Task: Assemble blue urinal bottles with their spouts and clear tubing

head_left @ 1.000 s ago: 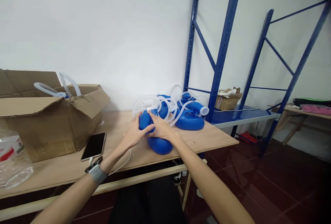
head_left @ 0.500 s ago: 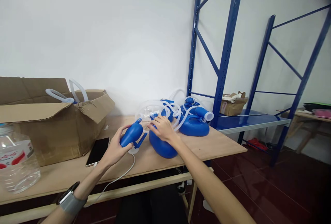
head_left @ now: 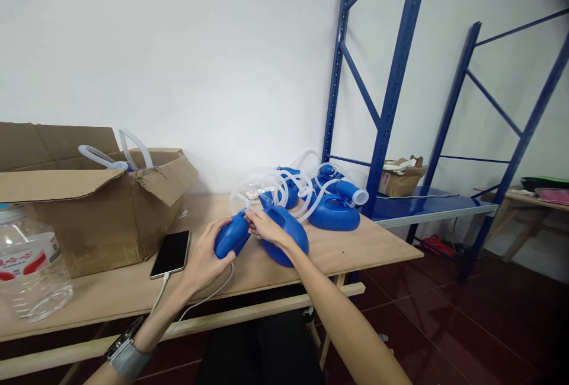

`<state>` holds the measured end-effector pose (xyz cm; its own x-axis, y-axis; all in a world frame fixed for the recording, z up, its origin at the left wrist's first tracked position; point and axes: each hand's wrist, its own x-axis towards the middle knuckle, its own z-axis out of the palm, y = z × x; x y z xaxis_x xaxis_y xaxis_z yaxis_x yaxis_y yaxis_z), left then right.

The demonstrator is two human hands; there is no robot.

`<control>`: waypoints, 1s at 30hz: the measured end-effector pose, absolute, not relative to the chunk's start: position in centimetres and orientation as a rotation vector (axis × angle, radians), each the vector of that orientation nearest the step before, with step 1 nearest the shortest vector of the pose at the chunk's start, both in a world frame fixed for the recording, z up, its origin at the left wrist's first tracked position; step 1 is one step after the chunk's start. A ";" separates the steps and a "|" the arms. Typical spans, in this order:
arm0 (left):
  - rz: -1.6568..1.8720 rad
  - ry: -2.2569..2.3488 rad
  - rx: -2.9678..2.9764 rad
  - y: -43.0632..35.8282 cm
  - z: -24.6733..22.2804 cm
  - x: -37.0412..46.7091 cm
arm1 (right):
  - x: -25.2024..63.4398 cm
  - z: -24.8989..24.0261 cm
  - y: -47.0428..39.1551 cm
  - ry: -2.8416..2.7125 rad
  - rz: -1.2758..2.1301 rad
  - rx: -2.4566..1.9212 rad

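My left hand (head_left: pixel 208 257) is wrapped round a blue plastic urinal head (head_left: pixel 231 236), rounded and narrowing to a neck. My right hand (head_left: pixel 264 226) pinches at that neck, where a clear hose joins; its fingertips hide the joint. Just behind and below my right hand stands a blue urinal bottle (head_left: pixel 288 236) with a handle. Loops of translucent hose (head_left: pixel 306 189) lie beyond the hands. Farther right rests another blue urinal bottle (head_left: pixel 333 216), with a wide-mouthed blue head (head_left: pixel 351 192) on top of it.
A cardboard box (head_left: pixel 98 231) with hoses sticking out stands at the left. Before it lie a phone (head_left: pixel 171 254) with a white cable and a large clear water bottle (head_left: pixel 33 272). The wooden table (head_left: pixel 368 251) ends at the right, near a blue metal rack (head_left: pixel 391 88).
My left hand has brought the blue head slightly right and turned it, and my right hand has moved down and left to its neck. The view has shifted a little.
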<state>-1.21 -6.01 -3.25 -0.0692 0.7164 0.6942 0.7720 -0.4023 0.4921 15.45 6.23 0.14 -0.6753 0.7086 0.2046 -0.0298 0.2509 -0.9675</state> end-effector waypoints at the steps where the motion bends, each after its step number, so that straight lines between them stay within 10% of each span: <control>1: -1.490 -1.690 -2.100 -6.2 -3.2 -1.4 | 15.3 0.0 6.2 -1.874 1.536 -0.582; 16: -0.871 -1.890 -1.929 -8.0 -2.0 -2.4 | 10.3 -1.9 6.1 -1.552 1.671 -0.599; 30: -2.335 -2.335 -1.790 -7.3 -0.6 -1.3 | 8.8 -2.9 7.7 -1.619 1.538 -0.740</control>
